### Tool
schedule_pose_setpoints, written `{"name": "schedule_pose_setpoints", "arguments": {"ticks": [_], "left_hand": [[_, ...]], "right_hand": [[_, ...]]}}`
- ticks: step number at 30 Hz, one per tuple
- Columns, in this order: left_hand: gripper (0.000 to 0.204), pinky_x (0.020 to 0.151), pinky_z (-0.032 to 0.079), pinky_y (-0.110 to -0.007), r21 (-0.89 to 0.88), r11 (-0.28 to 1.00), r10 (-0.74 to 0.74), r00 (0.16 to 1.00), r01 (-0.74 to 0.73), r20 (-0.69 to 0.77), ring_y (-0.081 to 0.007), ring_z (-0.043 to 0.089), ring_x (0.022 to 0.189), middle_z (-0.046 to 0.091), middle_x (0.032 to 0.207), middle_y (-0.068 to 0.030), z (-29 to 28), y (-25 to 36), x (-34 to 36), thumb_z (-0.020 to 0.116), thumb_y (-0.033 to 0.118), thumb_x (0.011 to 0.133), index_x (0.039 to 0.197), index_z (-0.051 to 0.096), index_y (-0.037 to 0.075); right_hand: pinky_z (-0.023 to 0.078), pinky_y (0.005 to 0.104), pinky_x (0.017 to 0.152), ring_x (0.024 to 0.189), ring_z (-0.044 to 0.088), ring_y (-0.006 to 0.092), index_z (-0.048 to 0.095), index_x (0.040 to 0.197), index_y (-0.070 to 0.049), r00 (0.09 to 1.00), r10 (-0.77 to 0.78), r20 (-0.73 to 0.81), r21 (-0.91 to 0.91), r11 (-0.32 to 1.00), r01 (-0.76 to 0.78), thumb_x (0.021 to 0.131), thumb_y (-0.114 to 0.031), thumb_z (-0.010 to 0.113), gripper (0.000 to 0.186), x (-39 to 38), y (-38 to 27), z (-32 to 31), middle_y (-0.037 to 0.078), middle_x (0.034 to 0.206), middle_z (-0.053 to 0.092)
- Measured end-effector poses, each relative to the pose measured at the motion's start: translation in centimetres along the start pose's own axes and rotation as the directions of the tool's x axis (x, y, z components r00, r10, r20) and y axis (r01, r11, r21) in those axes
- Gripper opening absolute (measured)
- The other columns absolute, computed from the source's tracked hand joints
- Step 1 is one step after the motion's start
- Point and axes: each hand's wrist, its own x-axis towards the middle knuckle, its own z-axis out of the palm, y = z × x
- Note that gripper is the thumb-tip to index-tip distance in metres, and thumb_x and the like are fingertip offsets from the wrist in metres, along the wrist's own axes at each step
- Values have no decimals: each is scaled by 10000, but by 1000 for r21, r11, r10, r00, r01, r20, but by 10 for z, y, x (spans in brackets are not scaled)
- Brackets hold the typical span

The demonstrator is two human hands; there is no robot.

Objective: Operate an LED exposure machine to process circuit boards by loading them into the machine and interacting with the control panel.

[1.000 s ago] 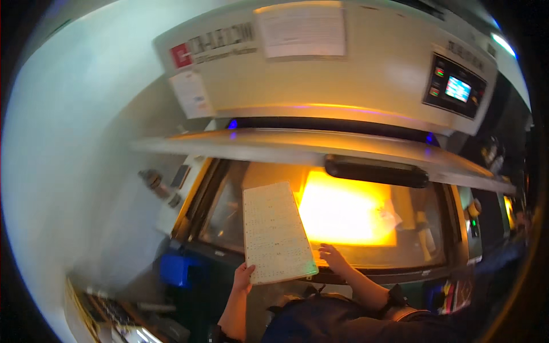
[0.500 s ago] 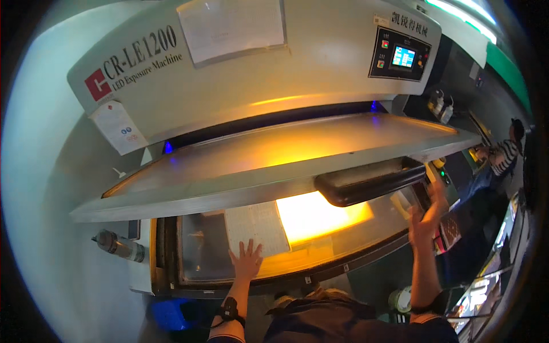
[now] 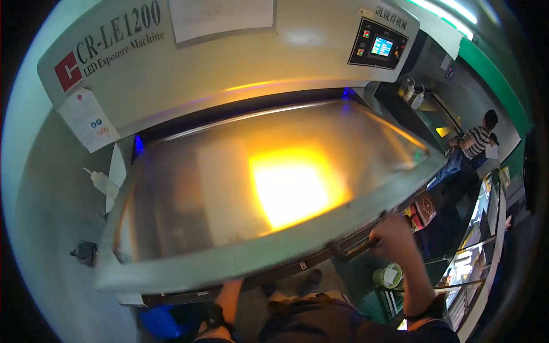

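The wide, pale-framed lid (image 3: 189, 251) of a large exposure machine lies low over its bed, its see-through sheet (image 3: 223, 166) blurring the bright yellow-white glow below. At the lid's front right, my right hand (image 3: 396, 235) is closed around the end of the black handle (image 3: 349, 252). My left hand (image 3: 231, 283) is at the front edge, left of the middle. The lid's rim hides its fingers; just the wrist and a bit of the hand show.
A control panel with a lit screen (image 3: 381, 47) is on the machine's upper right. On the left are a white squeeze bottle (image 3: 104, 183) and a blue bin (image 3: 160, 323). A green bucket (image 3: 389, 275) stands at lower right. Farther right, a person in a striped top (image 3: 476, 142) is at a bench.
The lid has swung down toward me over the bed. My right hand, open before, has closed on its handle. My left hand, spread over the bed before, is now mostly behind the lid's edge.
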Motion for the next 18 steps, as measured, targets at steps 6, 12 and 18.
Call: {"name": "schedule_pose_setpoints", "arguments": {"ticks": [6,12,18], "left_hand": [[503,1104,275,-558,159,864,438,870,-477,228,-402,397,1333,439,1454,-160,42,45,-135,497,326,959,1405,452,98],[550,925,423,-622,-118,863,-379,784,491,492,-435,387,1306,336,1543,-130,105,-9,-229,462,447,970,1426,454,140],[473,1069,308,-591,-392,815,-391,904,427,172,-421,461,1277,535,1337,-233,76,121,-84,562,351,923,1315,557,85]], "right_hand": [[523,443,796,894,677,318,727,944,-169,649,93,755,-147,989,30,789,-415,670,296,-53,17,221,102,909,700],[495,428,895,1010,653,315,687,1108,-107,491,-86,867,70,996,50,863,-375,574,381,-47,48,351,137,1098,688],[450,446,984,1130,594,346,620,1236,-103,316,-459,830,451,886,102,960,-324,478,381,-12,80,289,173,1223,632]]}}
